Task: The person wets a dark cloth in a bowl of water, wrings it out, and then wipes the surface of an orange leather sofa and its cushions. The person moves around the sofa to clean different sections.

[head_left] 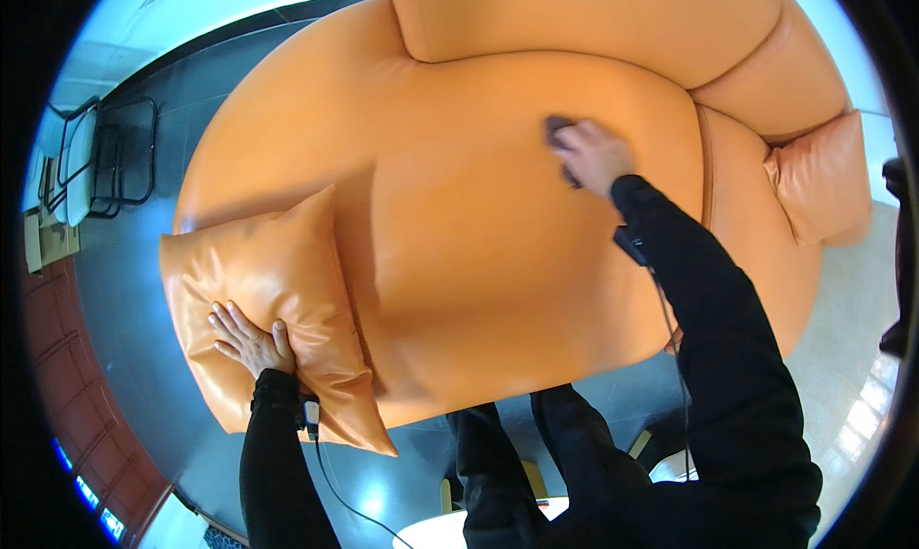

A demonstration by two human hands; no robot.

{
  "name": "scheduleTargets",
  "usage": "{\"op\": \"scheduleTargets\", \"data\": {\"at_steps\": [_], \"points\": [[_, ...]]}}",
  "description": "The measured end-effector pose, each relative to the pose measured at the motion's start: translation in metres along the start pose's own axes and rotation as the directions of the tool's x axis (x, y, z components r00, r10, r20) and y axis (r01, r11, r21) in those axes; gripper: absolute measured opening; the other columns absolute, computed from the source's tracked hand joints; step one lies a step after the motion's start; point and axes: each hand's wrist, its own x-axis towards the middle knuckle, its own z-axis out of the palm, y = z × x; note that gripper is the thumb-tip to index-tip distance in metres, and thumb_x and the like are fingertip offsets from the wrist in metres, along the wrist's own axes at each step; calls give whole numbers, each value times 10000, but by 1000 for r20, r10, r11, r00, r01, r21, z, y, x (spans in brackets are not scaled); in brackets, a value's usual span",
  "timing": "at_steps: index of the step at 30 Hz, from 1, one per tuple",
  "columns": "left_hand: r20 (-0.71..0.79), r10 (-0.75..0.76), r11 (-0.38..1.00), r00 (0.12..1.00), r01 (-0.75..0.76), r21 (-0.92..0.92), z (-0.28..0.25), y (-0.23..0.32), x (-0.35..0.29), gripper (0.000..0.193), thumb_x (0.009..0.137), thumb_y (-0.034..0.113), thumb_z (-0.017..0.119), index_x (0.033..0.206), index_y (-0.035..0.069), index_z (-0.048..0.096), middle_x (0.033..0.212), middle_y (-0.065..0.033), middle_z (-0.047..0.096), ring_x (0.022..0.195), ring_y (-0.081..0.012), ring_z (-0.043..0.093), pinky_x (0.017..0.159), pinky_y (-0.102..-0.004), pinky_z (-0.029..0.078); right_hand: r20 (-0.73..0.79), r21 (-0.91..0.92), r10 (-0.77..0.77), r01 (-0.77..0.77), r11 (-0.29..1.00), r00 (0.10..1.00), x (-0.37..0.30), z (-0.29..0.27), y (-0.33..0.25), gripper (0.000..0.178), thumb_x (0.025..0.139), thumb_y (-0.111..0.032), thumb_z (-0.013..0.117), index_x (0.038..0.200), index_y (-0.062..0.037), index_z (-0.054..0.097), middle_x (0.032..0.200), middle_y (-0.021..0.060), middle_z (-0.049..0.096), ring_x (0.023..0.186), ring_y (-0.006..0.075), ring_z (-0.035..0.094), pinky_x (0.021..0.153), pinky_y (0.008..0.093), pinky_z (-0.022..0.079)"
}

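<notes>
Pressing dark cloth (560,137) on orange sofa seat (479,224), right hand (593,156) gripping, long axis running toward backrest

Dark cloth (558,131), bunched small, pressed flat on the orange leather sofa seat (479,214) near the backrest. Glossy orange square pillow (278,291), lying tilted at the seat's left end.

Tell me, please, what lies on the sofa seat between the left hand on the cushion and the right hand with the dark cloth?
In the head view, only bare orange sofa seat separates the left hand on the cushion from the right hand pressing the dark cloth.
</notes>
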Motion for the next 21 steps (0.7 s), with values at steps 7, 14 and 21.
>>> {"op": "scheduleTargets", "data": {"at_steps": [7,14,21], "points": [[32,-12,999,999,13,-49,0,0,0,973,869,618,483,1565,27,147,1652,-213,60,1527,-413,-14,1148,-679,-21,-172,174,704,-682,711,689,-5,12,41,360,950,-337,589,1248,-135,587,1169,197,606,1063,410,590,893,492,490],[61,-37,995,997,43,-91,1,1,-2,994,851,625,507,1564,27,158,1651,-215,57,1522,-428,-26,1142,-684,-46,-315,37,662,-689,724,680,45,39,-24,364,888,-258,596,1226,-122,600,1200,178,586,1082,402,564,925,495,475],[60,-36,991,998,43,-124,3,1,-2,986,878,684,443,1569,48,144,1650,-214,56,1521,-428,-26,1134,-695,-44,-207,101,407,-394,914,890,118,21,-144,245,861,-246,605,1087,-166,652,1130,80,601,1087,321,547,874,510,409]]}}
